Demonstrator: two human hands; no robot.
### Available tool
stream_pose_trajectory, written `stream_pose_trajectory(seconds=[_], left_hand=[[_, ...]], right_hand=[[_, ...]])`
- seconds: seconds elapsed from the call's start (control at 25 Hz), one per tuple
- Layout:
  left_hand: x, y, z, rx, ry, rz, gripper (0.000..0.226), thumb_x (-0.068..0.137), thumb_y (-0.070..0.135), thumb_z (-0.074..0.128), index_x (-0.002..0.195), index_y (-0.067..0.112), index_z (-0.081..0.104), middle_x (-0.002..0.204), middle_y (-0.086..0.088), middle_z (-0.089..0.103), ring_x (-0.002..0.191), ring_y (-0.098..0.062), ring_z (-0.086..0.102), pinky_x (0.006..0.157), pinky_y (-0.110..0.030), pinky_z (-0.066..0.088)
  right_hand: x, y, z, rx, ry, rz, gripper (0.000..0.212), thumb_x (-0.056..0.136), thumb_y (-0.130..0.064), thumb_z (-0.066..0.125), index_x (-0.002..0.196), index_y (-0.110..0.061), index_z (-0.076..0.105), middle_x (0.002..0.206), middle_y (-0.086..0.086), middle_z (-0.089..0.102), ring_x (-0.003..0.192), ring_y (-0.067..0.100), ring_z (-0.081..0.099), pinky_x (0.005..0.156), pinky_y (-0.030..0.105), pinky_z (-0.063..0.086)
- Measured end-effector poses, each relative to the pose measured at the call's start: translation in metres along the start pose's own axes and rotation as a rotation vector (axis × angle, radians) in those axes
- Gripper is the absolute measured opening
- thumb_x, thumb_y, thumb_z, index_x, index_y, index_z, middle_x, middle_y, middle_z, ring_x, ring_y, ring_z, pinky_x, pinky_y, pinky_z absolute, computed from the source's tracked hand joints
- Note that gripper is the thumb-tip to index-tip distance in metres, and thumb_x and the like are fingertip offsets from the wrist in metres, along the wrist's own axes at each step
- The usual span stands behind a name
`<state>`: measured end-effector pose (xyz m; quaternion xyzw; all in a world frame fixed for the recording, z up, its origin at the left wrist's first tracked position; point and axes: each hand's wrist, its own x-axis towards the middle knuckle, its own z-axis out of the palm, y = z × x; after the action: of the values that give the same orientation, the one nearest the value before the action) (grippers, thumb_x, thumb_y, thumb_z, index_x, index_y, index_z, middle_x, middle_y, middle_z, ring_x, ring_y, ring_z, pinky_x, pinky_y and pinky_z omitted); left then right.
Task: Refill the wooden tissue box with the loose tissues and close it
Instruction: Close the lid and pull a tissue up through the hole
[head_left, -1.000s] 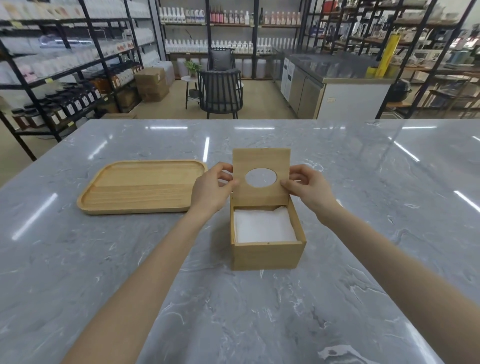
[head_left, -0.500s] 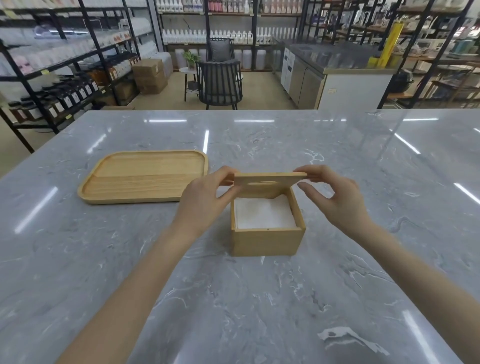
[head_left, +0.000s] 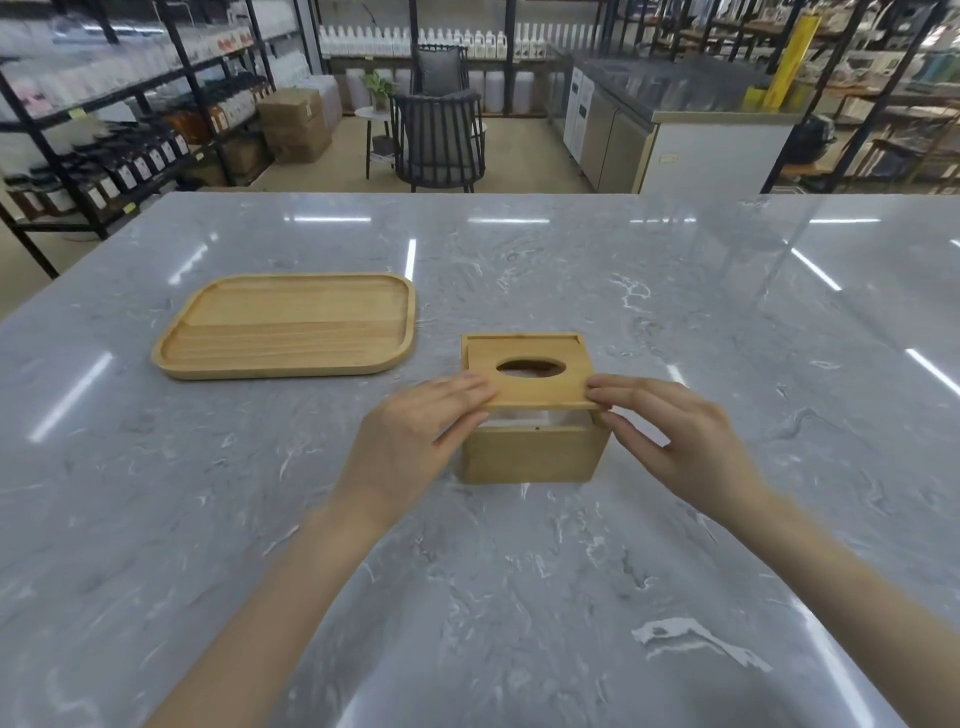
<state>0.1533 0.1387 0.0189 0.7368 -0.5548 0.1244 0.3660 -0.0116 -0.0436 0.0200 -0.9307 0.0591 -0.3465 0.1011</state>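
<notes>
The wooden tissue box (head_left: 535, 454) stands in the middle of the grey marble table. Its hinged lid (head_left: 530, 384), with an oval hole, is tilted down almost flat, a narrow gap left at the front. A sliver of white tissues (head_left: 514, 417) shows through that gap. My left hand (head_left: 415, 441) pinches the lid's front left corner. My right hand (head_left: 675, 436) pinches the front right corner, thumb beneath the lid's edge.
A shallow wooden tray (head_left: 291, 325) lies on the table (head_left: 519, 597) to the left of the box. Beyond the table's far edge stand a dark chair (head_left: 439, 140), shelving racks and a steel counter (head_left: 675, 119).
The lid stood upright a second ago with the tissues in plain sight. Both hands have swung it down toward me until it nearly covers the box.
</notes>
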Motion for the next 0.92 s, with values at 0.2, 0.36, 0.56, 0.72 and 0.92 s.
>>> stream_pose_trajectory(seconds=[0.2,0.36,0.56,0.72,0.92], left_hand=[[-0.013,-0.002,0.010,0.073,-0.030,0.026,0.027,0.081,0.012,0.059,0.107,0.010,0.066,0.113,-0.006,0.068,0.110,-0.021,0.060,0.089,-0.037,0.052],[-0.015,-0.003,0.011,0.091,-0.020,0.029,0.027,0.081,0.011,0.059,0.107,0.010,0.066,0.113,-0.005,0.068,0.110,-0.020,0.060,0.089,-0.034,0.052],[-0.015,-0.003,0.013,0.028,-0.024,-0.027,0.027,0.080,0.014,0.060,0.106,0.011,0.066,0.114,-0.005,0.067,0.113,-0.017,0.057,0.093,-0.026,0.042],[-0.014,-0.004,0.012,-0.034,-0.022,-0.075,0.026,0.080,0.017,0.059,0.104,0.013,0.068,0.114,-0.002,0.067,0.112,-0.012,0.055,0.094,-0.023,0.041],[-0.017,-0.003,0.015,-0.094,-0.009,-0.107,0.026,0.081,0.015,0.059,0.105,0.013,0.067,0.117,-0.002,0.066,0.115,-0.012,0.053,0.097,-0.020,0.038]], right_hand=[[-0.013,-0.004,0.007,0.007,-0.021,0.019,0.025,0.085,-0.019,0.052,0.096,-0.007,0.072,0.106,0.004,0.072,0.095,0.016,0.068,0.081,0.030,0.051],[-0.016,-0.003,0.011,0.002,-0.022,0.035,0.022,0.084,-0.017,0.056,0.097,-0.007,0.071,0.107,0.004,0.071,0.099,0.015,0.066,0.084,0.030,0.050],[0.004,-0.004,0.005,0.007,-0.076,0.043,0.017,0.083,-0.019,0.060,0.087,-0.009,0.073,0.095,0.005,0.073,0.088,0.022,0.068,0.078,0.033,0.050],[0.052,-0.002,0.006,0.042,-0.312,0.122,0.018,0.085,-0.024,0.060,0.096,-0.016,0.071,0.120,0.009,0.059,0.113,0.028,0.050,0.096,0.041,0.037],[0.107,0.002,0.020,-0.201,-0.757,-0.019,0.024,0.085,-0.035,0.056,0.105,-0.028,0.067,0.139,0.002,0.043,0.129,0.020,0.033,0.105,0.037,0.027]])
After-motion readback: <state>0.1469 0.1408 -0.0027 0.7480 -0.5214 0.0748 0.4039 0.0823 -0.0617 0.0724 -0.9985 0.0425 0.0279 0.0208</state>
